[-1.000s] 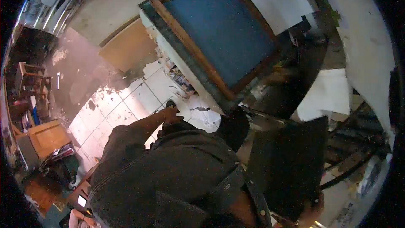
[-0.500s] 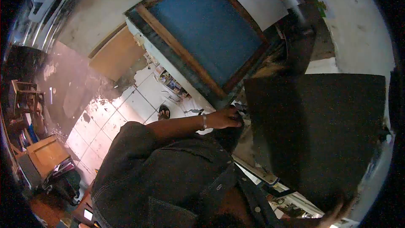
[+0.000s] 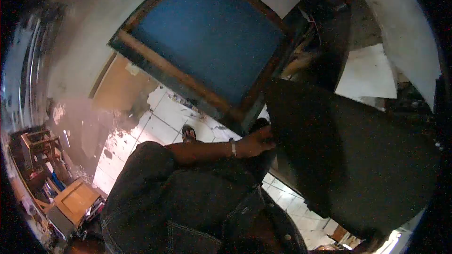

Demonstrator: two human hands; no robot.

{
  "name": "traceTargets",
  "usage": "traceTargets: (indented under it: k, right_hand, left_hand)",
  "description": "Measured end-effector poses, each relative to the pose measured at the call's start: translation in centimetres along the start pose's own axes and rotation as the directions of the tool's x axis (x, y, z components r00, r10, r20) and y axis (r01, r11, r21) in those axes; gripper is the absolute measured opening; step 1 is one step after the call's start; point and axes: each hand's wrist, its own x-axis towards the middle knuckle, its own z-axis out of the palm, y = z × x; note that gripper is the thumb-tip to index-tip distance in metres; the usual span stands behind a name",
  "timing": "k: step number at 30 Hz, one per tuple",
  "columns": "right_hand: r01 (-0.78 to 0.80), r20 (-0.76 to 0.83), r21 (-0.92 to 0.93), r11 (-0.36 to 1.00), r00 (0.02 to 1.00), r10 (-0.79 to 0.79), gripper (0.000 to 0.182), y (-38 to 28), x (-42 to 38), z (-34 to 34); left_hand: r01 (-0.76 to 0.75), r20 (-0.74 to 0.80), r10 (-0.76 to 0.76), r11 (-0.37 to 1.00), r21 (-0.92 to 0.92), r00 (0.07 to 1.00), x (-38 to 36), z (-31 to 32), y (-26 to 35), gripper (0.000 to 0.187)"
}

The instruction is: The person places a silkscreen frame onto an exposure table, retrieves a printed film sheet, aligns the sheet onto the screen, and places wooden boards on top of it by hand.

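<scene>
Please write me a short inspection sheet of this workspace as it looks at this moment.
Surface: table mostly hidden under the wooden-framed blue screen.
Job's things: large black sheet, held up at its near-left edge.
Clutter: white papers beyond the sheet.
Grippers: left hand grips the sheet's edge; right hand out of view.
Cables: nothing seen.
Surroundings: stained white floor tiles, wooden crate, sandalled foot.

A large dark sheet [image 3: 358, 160] fills the frame's right half, blocking passage there. The blue-meshed wooden frame [image 3: 207, 42] bars the upper centre. Open tiled floor [image 3: 160, 122] lies lower left.
</scene>
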Motion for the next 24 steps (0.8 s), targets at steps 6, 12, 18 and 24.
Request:
traceTargets:
  k: [6,12,18,24]
  right_hand:
    - [-0.073,0.020,-0.028,0.997,0.997,0.074,0.044,1.5,3.8,2.8]
    - [-0.137,-0.006,-0.053,0.989,0.991,0.137,0.042,1.9,2.7,3.9]
    - [-0.213,0.064,-0.103,0.972,0.973,0.220,0.040,3.3,0.2,5.5]
    - [-0.199,0.221,-0.103,0.974,0.951,0.218,0.038,5.2,-0.7,6.5]
  left_hand:
    - [0.016,-0.342,0.027,0.992,0.123,0.939,2.3,1.5,4.0,0.054]
    - [0.065,-0.265,0.157,0.740,0.670,0.951,3.5,1.3,5.3,0.049]
    - [0.108,-0.289,0.000,0.928,0.357,0.957,3.2,1.8,8.1,0.048]
    - [0.007,-0.440,0.109,0.967,0.253,0.891,3.3,-1.4,12.2,0.048]
